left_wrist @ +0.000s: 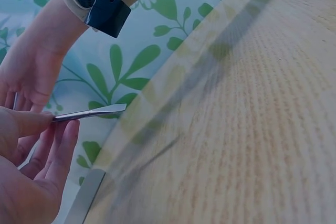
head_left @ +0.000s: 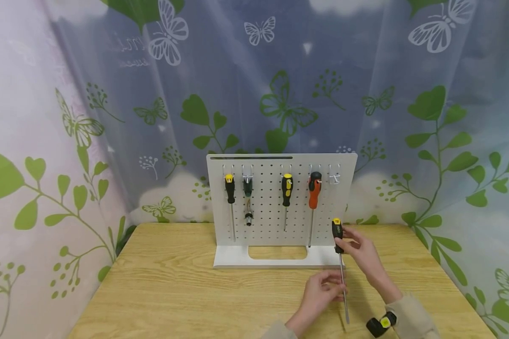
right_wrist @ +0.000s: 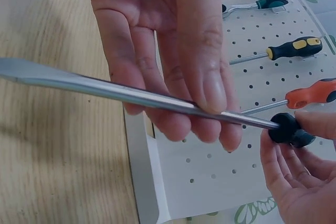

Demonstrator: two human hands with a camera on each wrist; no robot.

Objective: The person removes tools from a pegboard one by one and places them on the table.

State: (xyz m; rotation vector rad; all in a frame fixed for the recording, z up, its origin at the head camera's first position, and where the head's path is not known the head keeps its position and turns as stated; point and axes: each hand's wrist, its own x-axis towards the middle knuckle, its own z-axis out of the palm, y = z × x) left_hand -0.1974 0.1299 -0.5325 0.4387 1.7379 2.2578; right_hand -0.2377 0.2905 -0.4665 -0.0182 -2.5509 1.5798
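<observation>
A flat-blade screwdriver (head_left: 338, 238) with a black handle and yellow end cap is held between both hands, handle up and blade tip down, in front of the pegboard's right side. My right hand (head_left: 362, 254) grips the handle between thumb and fingers. Lower down, my left hand (head_left: 316, 294) pinches the metal shaft (right_wrist: 121, 92) with the thumb on one side and fingertips on the other, as the right wrist view shows. The flat tip (left_wrist: 113, 108) sticks out past the left fingers over the wooden table.
A white pegboard (head_left: 263, 235) stands on the wooden table (head_left: 174, 292). On its hooks hang a yellow-capped black screwdriver (head_left: 230, 189), a dark green-handled tool (head_left: 248, 187), a black-and-yellow screwdriver (head_left: 286, 190) and an orange one (head_left: 314, 192). At right is a bare hook (head_left: 334, 175). Patterned curtain surrounds the table.
</observation>
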